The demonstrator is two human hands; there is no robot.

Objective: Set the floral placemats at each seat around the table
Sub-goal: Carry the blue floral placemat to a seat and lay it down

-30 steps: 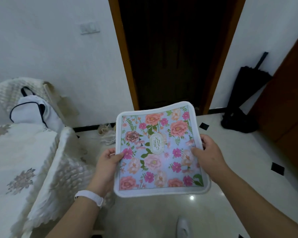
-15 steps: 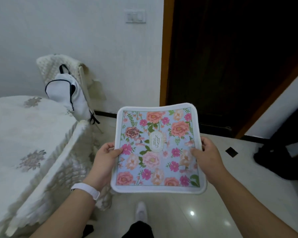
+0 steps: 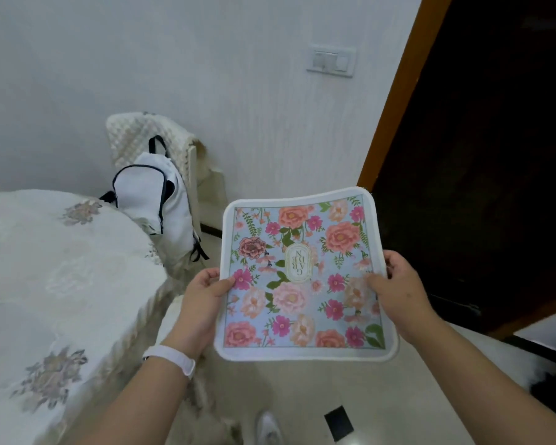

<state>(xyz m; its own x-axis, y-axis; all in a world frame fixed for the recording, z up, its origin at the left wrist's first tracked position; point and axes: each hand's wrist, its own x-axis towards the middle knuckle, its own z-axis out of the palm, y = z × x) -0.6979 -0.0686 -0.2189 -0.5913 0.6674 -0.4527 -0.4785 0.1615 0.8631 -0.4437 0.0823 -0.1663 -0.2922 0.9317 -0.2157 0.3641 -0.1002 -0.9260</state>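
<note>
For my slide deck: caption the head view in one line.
Left hand and right hand hold a floral placemat by its sides beside the cloth-covered table.

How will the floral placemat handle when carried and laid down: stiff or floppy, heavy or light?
Probably semi-stiff: the floral placemat spans between the left hand and right hand almost flat, though its edges bow slightly. Likely light, since thumb-and-finger pinches at its sides carry it. Its fuzzy-looking white border suggests cloth, so it should not slip easily.
</note>
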